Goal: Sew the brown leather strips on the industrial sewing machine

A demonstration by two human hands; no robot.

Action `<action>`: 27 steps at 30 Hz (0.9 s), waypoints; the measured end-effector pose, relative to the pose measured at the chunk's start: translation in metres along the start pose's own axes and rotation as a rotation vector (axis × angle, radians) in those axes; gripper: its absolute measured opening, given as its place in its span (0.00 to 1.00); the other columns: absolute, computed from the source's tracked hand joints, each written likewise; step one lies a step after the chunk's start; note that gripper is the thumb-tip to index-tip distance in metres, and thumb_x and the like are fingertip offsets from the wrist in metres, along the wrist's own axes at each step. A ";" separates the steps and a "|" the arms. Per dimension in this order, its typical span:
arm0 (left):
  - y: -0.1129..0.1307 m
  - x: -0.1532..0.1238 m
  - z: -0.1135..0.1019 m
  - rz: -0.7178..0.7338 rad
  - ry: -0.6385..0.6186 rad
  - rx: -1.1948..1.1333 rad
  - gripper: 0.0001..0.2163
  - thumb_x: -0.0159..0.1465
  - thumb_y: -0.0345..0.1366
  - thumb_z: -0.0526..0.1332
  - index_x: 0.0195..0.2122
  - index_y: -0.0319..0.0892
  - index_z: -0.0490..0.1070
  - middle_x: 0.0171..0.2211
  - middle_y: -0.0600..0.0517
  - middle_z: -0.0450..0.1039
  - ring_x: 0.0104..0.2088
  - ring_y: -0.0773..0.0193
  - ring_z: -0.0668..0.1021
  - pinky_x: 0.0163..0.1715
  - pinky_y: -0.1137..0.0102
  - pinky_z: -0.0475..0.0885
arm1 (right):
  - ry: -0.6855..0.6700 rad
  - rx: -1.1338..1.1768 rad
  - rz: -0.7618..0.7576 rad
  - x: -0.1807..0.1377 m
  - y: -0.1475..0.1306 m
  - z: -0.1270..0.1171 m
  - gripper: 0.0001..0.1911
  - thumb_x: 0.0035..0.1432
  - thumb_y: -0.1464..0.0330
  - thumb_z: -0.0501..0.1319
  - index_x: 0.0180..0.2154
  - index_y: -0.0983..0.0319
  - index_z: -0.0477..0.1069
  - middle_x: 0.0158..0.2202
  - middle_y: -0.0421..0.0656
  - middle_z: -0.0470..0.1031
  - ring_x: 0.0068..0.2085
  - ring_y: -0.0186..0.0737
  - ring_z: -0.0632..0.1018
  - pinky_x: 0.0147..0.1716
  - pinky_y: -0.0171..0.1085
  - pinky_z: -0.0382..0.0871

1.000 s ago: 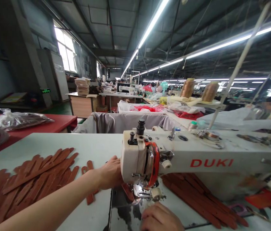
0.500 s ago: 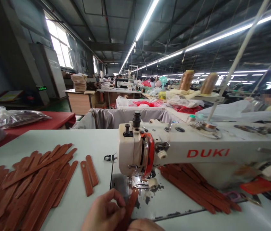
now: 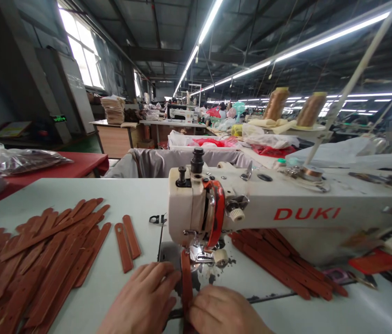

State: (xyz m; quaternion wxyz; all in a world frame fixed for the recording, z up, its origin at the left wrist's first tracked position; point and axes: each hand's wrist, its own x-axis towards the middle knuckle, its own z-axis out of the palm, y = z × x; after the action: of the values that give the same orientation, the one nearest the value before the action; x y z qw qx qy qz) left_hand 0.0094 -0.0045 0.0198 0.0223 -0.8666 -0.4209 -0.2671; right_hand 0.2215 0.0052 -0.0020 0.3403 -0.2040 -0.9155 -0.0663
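Note:
A narrow brown leather-like strap (image 3: 186, 278) runs lengthwise up to the presser foot (image 3: 201, 255) of a sewing machine (image 3: 258, 204), with its far end beside the foot. My left hand (image 3: 147, 297) lies left of the strap, fingers curled in against its edge. On the other side, my right hand (image 3: 223, 308) closes round the near part of the strap, partly hiding it. Two short straps (image 3: 128, 239) lie apart on the table, left of the machine. Farther left is a big pile of similar straps (image 3: 49, 260).
More straps (image 3: 282, 262) lie under the machine arm. A red flat item (image 3: 375, 262) and tools sit at the right. Thread cones (image 3: 275, 104) stand behind. A plastic bag (image 3: 22, 160) rests on a red table. A grey cloth-lined bin (image 3: 182, 162) is beyond the machine.
The strap has moved forward, its end now at the presser foot. My right hand has come up into view beside it, and my left hand has flattened lower over the table. The view has shifted slightly.

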 end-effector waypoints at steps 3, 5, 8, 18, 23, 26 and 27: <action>-0.002 0.002 0.011 0.244 0.016 0.106 0.21 0.60 0.25 0.53 0.55 0.40 0.66 0.50 0.45 0.75 0.49 0.58 0.79 0.51 0.68 0.75 | 0.047 -0.035 0.052 0.006 0.002 -0.002 0.28 0.73 0.71 0.39 0.25 0.63 0.70 0.22 0.39 0.72 0.25 0.34 0.73 0.24 0.32 0.68; -0.001 0.003 0.016 0.265 0.002 0.126 0.20 0.61 0.25 0.52 0.55 0.39 0.66 0.52 0.44 0.74 0.51 0.58 0.78 0.53 0.69 0.73 | 0.082 -0.050 0.065 0.009 0.000 0.000 0.29 0.73 0.71 0.39 0.24 0.62 0.70 0.22 0.39 0.72 0.25 0.34 0.73 0.24 0.32 0.68; 0.000 0.007 0.017 0.211 0.023 0.076 0.20 0.63 0.24 0.50 0.56 0.37 0.65 0.52 0.44 0.75 0.52 0.60 0.77 0.58 0.68 0.69 | 0.116 -0.062 0.079 0.011 0.000 0.004 0.30 0.73 0.72 0.38 0.24 0.62 0.70 0.22 0.39 0.72 0.24 0.34 0.73 0.22 0.32 0.67; -0.010 0.014 0.042 0.300 0.263 0.031 0.16 0.71 0.30 0.44 0.55 0.36 0.65 0.49 0.46 0.75 0.53 0.64 0.76 0.61 0.73 0.62 | 0.130 -0.067 0.077 0.006 0.006 0.010 0.28 0.72 0.74 0.41 0.24 0.63 0.70 0.21 0.39 0.72 0.23 0.33 0.72 0.21 0.33 0.66; -0.011 0.012 0.048 0.273 0.274 0.033 0.19 0.71 0.29 0.42 0.59 0.37 0.60 0.49 0.47 0.74 0.54 0.64 0.74 0.62 0.70 0.61 | 0.116 -0.070 0.086 0.000 0.009 0.017 0.23 0.70 0.74 0.46 0.26 0.63 0.71 0.23 0.39 0.74 0.24 0.34 0.74 0.25 0.32 0.71; -0.014 0.013 0.054 0.271 0.258 0.022 0.17 0.70 0.29 0.44 0.58 0.37 0.62 0.46 0.48 0.75 0.50 0.64 0.77 0.60 0.72 0.64 | 0.092 -0.054 0.121 -0.014 0.014 0.028 0.14 0.66 0.75 0.52 0.32 0.63 0.74 0.28 0.40 0.77 0.28 0.36 0.76 0.29 0.33 0.74; -0.016 0.013 0.057 0.265 0.241 0.015 0.17 0.70 0.29 0.45 0.57 0.38 0.62 0.45 0.48 0.76 0.49 0.64 0.78 0.59 0.73 0.64 | 0.080 -0.045 0.139 -0.019 0.015 0.033 0.11 0.64 0.75 0.54 0.34 0.63 0.74 0.30 0.40 0.78 0.29 0.37 0.77 0.31 0.33 0.74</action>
State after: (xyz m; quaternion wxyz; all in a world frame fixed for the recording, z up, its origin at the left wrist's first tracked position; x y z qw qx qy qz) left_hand 0.0294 0.0298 -0.0261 0.1140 -0.8760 -0.2993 -0.3605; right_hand 0.2216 0.0210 -0.0396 0.3755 -0.2717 -0.8832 -0.0714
